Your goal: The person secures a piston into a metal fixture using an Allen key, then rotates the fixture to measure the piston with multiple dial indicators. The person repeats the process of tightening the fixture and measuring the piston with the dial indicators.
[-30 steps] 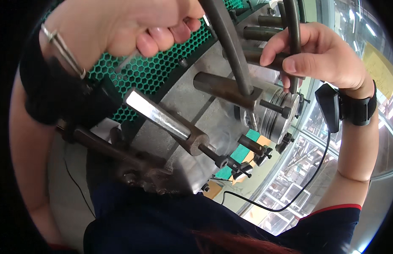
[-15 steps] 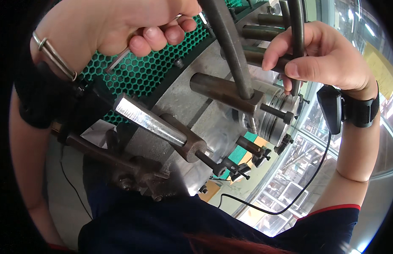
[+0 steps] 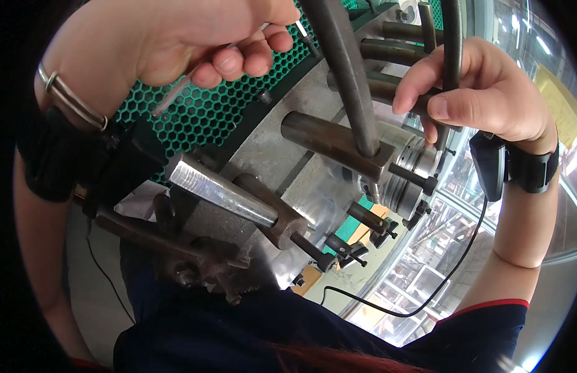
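My left hand (image 3: 207, 43) is closed round a thin, shiny hex key (image 3: 171, 98). One end of the key sticks out below the fingers; its bright other tip is beside a black socket-head screw (image 3: 309, 43) on the dark edge of a steel fixture (image 3: 257, 149). My right hand (image 3: 471, 93) has its thumb and fingers round an upright dark steel bar (image 3: 452, 50), next to a horizontal round post. Another thick bent bar (image 3: 344, 74) passes through the end of a steel post (image 3: 325, 140) between my hands.
Green honeycomb mesh (image 3: 195, 130) lies behind the fixture. Nearer me, a bright tapered pin (image 3: 220, 189) sits in another post, with long bolts (image 3: 412, 179) projecting rightwards. A ringed metal cylinder (image 3: 403, 180) stands at the right. A black cable (image 3: 412, 313) hangs from my right wrist device (image 3: 512, 163).
The fixture and my right hand appear slightly farther right and lower in view. Both hands keep their holds, and the hex key's visible lower end has shifted slightly down.
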A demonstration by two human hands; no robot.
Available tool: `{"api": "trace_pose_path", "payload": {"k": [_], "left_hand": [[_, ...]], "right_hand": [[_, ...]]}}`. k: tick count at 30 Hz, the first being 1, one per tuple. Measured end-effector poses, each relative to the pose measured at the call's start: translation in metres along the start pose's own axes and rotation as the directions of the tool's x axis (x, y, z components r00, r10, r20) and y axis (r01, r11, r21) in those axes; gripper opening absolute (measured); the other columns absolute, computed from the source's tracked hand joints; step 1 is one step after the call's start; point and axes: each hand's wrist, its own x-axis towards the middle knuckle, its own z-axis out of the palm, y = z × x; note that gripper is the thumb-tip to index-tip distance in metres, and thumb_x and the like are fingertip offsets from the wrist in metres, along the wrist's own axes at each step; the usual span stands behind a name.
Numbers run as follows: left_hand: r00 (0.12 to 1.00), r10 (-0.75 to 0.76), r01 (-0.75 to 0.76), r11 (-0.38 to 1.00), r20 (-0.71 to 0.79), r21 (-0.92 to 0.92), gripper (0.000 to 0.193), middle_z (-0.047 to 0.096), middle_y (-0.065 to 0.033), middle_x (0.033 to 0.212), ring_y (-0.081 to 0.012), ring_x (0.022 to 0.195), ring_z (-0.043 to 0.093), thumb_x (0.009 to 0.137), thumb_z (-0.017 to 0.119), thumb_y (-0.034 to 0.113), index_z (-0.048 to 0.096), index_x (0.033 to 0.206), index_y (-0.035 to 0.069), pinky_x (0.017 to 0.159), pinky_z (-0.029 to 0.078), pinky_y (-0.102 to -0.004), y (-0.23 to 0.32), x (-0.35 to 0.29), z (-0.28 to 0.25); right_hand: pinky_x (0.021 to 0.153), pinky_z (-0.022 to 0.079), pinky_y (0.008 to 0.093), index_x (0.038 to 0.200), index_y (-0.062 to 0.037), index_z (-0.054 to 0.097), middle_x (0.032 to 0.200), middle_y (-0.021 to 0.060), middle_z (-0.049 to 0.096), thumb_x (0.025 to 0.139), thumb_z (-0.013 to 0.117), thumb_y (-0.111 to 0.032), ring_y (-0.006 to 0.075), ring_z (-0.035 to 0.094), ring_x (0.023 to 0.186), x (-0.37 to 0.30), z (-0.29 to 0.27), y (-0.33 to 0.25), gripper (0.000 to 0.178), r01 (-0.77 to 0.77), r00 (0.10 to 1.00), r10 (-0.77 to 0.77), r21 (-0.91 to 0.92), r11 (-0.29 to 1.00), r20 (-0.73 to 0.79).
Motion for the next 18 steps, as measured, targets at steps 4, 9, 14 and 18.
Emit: {"api": "trace_pose_path", "payload": {"k": [4, 9, 14, 18], "left_hand": [[0.999, 0.041, -0.041, 0.999, -0.003, -0.013, 0.041, 0.054, -0.0071, 0.058, -0.0113, 0.041, 0.044, 0.101, 0.039, 0.02, 0.058, 0.073, -0.003, 0.038, 0.036, -0.0249, -0.006, -0.001, -0.001], [0.999, 0.041, -0.04, 0.997, -0.016, 0.068, 0.04, 0.054, -0.0078, 0.058, -0.0119, 0.04, 0.042, 0.101, 0.038, 0.02, 0.058, 0.074, -0.003, 0.037, 0.035, -0.0257, 0.0, 0.017, 0.004], [0.999, 0.008, -0.009, 0.999, -0.039, -0.039, 0.039, 0.055, -0.0084, 0.059, -0.012, 0.039, 0.043, 0.1, 0.037, 0.019, 0.059, 0.076, -0.003, 0.037, 0.037, -0.0257, -0.002, 0.005, 0.005], [0.997, -0.047, 0.042, 0.995, -0.058, -0.085, 0.038, 0.056, -0.0086, 0.059, -0.0111, 0.04, 0.045, 0.099, 0.038, 0.019, 0.059, 0.077, -0.003, 0.037, 0.039, -0.0252, 0.004, 0.003, 0.006]], "right_hand": [[0.065, 0.054, 0.0253, 0.099, 0.0064, 0.067, 0.093, 0.0126, 0.068, 0.082, 0.062, -0.009, 0.0156, 0.066, 0.068, 0.002, 0.001, -0.005, 0.024, 0.015, 1.0, -0.014, -0.069, 0.997, 0.006], [0.065, 0.054, 0.0248, 0.098, 0.0063, 0.067, 0.093, 0.0123, 0.068, 0.082, 0.062, -0.009, 0.0151, 0.066, 0.068, 0.001, 0.0, 0.003, 0.023, -0.008, 1.0, 0.008, -0.065, 0.998, -0.01], [0.067, 0.054, 0.0251, 0.099, 0.0061, 0.066, 0.094, 0.0123, 0.067, 0.082, 0.061, -0.009, 0.015, 0.066, 0.07, 0.002, 0.004, -0.008, 0.023, 0.013, 1.0, -0.012, -0.057, 0.998, 0.014], [0.067, 0.054, 0.0255, 0.101, 0.0061, 0.066, 0.095, 0.0129, 0.066, 0.083, 0.061, -0.009, 0.0155, 0.066, 0.071, 0.0, -0.001, -0.003, 0.024, -0.034, 0.999, 0.034, -0.023, 0.999, 0.01]]}}
